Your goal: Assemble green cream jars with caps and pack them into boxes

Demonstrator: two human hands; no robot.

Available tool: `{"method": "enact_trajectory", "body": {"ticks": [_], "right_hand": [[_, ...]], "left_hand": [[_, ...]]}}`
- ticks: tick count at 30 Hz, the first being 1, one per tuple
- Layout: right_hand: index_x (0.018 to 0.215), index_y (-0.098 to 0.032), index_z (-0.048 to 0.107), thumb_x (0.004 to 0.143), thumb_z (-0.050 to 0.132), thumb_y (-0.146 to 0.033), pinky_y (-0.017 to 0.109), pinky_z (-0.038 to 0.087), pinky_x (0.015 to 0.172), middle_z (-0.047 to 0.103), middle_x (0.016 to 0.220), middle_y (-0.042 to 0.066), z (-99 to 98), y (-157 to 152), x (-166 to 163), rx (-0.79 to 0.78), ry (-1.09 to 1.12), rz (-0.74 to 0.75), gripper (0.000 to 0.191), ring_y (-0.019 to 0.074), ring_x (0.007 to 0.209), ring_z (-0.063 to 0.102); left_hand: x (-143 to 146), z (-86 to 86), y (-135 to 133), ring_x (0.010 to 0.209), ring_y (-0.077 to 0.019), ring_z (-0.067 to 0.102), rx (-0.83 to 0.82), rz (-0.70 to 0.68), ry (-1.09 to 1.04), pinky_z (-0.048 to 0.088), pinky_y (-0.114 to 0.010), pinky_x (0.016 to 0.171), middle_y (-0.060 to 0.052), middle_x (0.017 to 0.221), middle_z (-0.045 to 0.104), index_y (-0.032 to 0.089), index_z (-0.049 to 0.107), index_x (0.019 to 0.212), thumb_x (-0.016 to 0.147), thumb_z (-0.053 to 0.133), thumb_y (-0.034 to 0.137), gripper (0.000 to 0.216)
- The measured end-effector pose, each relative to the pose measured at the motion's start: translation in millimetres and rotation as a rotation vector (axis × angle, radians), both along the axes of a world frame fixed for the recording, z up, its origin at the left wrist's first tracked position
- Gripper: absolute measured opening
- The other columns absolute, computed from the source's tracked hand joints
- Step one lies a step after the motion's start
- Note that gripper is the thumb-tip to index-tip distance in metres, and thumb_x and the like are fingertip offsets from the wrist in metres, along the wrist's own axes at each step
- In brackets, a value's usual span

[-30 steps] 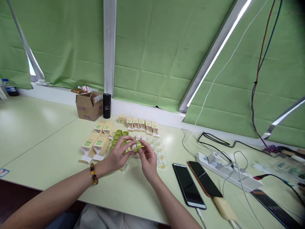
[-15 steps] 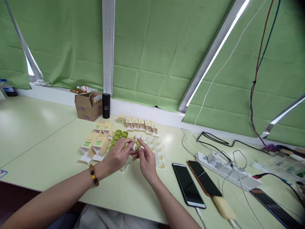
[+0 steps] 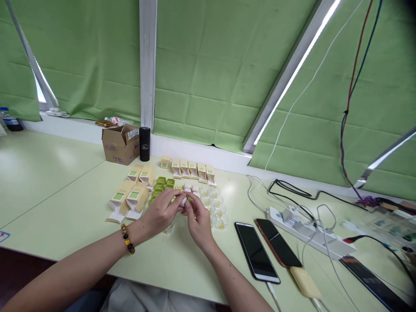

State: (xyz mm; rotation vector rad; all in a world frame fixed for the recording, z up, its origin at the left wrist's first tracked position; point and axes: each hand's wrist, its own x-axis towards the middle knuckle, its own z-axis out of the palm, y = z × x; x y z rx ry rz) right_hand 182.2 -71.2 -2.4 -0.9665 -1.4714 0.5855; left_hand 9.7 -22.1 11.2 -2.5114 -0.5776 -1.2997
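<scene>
My left hand (image 3: 160, 213) and my right hand (image 3: 199, 219) meet above the pale green table (image 3: 65, 190), fingers closed together on a small white jar (image 3: 183, 200) that had a green cap on it a moment ago. The cap is mostly hidden by my fingers. A beaded bracelet (image 3: 128, 238) circles my left wrist. Behind the hands lie green caps (image 3: 161, 185), small clear jars (image 3: 216, 207) and white pieces (image 3: 191, 188). Opened tan cartons (image 3: 128, 198) lie to the left, and a row of small upright cartons (image 3: 190, 169) stands further back.
A brown cardboard box (image 3: 120, 144) and a black cylinder (image 3: 144, 144) stand by the window ledge. Two phones (image 3: 258, 251) lie right of my hands, then a white power strip (image 3: 310, 235) with tangled cables, and another dark phone (image 3: 373, 284) at far right.
My hands have dropped slightly and closed tighter round the jar. The green cap, plainly seen one second ago, is now mostly covered by my fingers.
</scene>
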Motion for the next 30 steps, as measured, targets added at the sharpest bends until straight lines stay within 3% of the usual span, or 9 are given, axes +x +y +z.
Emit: {"method": "enact_trajectory", "body": {"ticks": [8, 15, 25, 30], "right_hand": [[0.142, -0.027, 0.063, 0.108, 0.048, -0.03, 0.036, 0.063, 0.078, 0.08, 0.111, 0.009, 0.2, -4, 0, 0.086, -0.24, -0.157, 0.037, 0.0235, 0.088, 0.078], [0.136, -0.023, 0.071, 0.106, 0.05, -0.03, 0.034, 0.062, 0.069, 0.083, 0.098, 0.007, -1.4, -1, -2, 0.127, -0.24, -0.236, 0.037, 0.0206, 0.073, 0.076], [0.134, -0.024, 0.075, 0.108, 0.049, -0.037, 0.035, 0.065, 0.078, 0.083, 0.112, 0.007, -5.4, 3, -5, 0.017, -0.069, -0.172, 0.039, 0.0224, 0.084, 0.079], [0.139, -0.025, 0.071, 0.108, 0.051, -0.039, 0.037, 0.064, 0.078, 0.081, 0.115, 0.008, 1.1, 1, 0, 0.034, -0.108, -0.137, 0.039, 0.022, 0.084, 0.076]], "left_hand": [[1, -1.7, 0, 0.115, -0.0298, 0.067, 0.001, -0.015, 0.008, 0.061, -0.049, 0.096, -0.019, 0.122, 0.069, 0.015, 0.058, 0.143, 0.104, 0.055, 0.011, 0.039], [6, 5.9, -7, 0.11, -0.0282, 0.069, -0.011, -0.03, 0.0, 0.062, -0.047, 0.094, -0.018, 0.117, 0.069, 0.015, 0.06, 0.138, 0.106, 0.047, 0.013, 0.035], [11, 4.2, -10, 0.109, -0.0281, 0.065, -0.02, -0.002, -0.027, 0.061, -0.047, 0.095, -0.018, 0.117, 0.067, 0.013, 0.06, 0.132, 0.105, 0.045, 0.01, 0.031], [8, 0.6, -4, 0.111, -0.0294, 0.065, -0.048, -0.008, -0.071, 0.06, -0.047, 0.095, -0.018, 0.121, 0.065, 0.013, 0.057, 0.138, 0.105, 0.048, 0.012, 0.034]]}}
